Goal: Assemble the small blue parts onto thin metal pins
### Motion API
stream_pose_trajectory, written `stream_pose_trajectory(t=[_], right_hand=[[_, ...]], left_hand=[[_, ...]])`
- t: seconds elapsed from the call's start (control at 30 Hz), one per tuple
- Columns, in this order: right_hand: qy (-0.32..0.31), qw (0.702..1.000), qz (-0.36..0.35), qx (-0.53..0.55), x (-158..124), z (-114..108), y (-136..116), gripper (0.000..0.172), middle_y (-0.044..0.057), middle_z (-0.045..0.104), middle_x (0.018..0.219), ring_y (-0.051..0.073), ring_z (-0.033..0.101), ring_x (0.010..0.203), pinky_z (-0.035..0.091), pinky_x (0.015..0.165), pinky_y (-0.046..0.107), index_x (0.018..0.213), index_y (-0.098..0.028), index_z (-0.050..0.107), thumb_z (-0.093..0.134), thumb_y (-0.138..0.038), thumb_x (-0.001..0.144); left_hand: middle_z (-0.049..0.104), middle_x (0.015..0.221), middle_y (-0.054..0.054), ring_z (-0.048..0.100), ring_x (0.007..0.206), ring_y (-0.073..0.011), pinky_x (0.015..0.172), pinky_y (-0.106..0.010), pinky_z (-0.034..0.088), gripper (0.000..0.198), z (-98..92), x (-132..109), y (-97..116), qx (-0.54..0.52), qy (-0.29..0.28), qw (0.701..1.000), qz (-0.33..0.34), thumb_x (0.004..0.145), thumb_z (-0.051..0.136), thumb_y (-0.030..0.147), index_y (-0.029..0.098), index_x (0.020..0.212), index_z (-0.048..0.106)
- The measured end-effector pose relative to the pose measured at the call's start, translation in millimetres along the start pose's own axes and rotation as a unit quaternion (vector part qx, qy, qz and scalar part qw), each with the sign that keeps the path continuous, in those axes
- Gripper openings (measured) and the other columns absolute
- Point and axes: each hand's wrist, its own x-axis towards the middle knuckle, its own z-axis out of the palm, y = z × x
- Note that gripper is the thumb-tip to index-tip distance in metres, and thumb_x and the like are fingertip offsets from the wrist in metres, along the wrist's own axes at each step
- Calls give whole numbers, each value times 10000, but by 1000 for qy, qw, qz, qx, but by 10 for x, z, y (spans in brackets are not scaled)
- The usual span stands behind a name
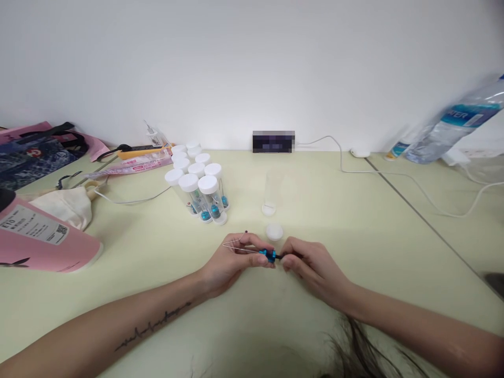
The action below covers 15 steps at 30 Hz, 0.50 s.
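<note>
My left hand [238, 261] pinches a small shiny blue metallic piece [268, 255] between thumb and fingers. A thin wire [240, 247] loops back from that piece over the hand, with a small dark bead [246, 232] near it. On the other side, my right hand [309, 261] is closed on a short black stem [279, 256] that sticks out of the blue piece; its fingertips hide the stem's far end. Just beyond the hands lies a white cap [274, 231]. Behind the cap stands a clear, uncapped tube [271, 189].
Several white-capped clear tubes [208, 185] with blue pieces inside stand together at the left. A pink tumbler [51, 231] leans in from the left edge. A small display [273, 142] sits by the wall, its white cable [342, 163] running right towards a water bottle [452, 123].
</note>
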Motion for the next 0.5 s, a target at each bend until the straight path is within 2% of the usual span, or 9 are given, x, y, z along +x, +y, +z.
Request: stream_pose_trajectory(t=[0.07, 0.13, 0.2, 0.27, 0.37, 0.5], right_hand=[[25, 1000, 12, 14, -10, 21, -2, 116, -51, 476, 600, 106, 435, 539, 336, 516, 199, 849, -204, 506, 544, -310, 877], [41, 999, 15, 28, -18, 32, -4, 129, -58, 465, 601, 109, 440, 541, 353, 521, 198, 904, -208, 500, 584, -290, 851], [40, 999, 9, 25, -20, 27, -3, 144, -49, 484, 613, 109, 446, 550, 354, 524, 199, 870, -203, 511, 587, -323, 852], [18, 1000, -1, 11, -13, 12, -1, 229, -35, 509, 608, 106, 452, 546, 342, 522, 201, 769, -193, 519, 517, -385, 893], [-16, 1000, -8, -3, 0, -9, 5, 449, -20, 529, 575, 98, 464, 528, 337, 535, 204, 629, -176, 492, 329, -422, 968], [-6, 1000, -7, 22, 3, -14, 3, 509, -9, 531, 591, 104, 481, 539, 360, 558, 213, 651, -174, 506, 232, -448, 981]], left_hand=[[697, 817, -36, 648, 768, -137, 793, -276, 484, 147, -3, 3, -2, -11, 10, 1000, 2, 682, 730, 108, 136, 822, 699], [699, 837, -41, 648, 791, -145, 801, -281, 484, 145, -4, 4, -5, -17, 16, 1000, 4, 681, 731, 111, 136, 820, 698], [697, 818, -41, 648, 770, -145, 793, -287, 487, 147, -1, 1, -6, -13, 12, 1000, 0, 678, 734, 115, 134, 818, 698], [692, 784, -36, 647, 736, -141, 777, -287, 491, 150, 6, -5, -3, -5, 3, 1000, -4, 672, 739, 122, 133, 816, 699], [688, 766, -35, 648, 723, -145, 771, -294, 495, 157, 21, -13, 9, 9, -5, 1000, -7, 659, 752, 138, 133, 807, 702], [696, 777, -37, 652, 724, -143, 780, -286, 495, 166, 33, -14, 17, -6, 27, 1000, -4, 648, 761, 143, 131, 801, 698]])
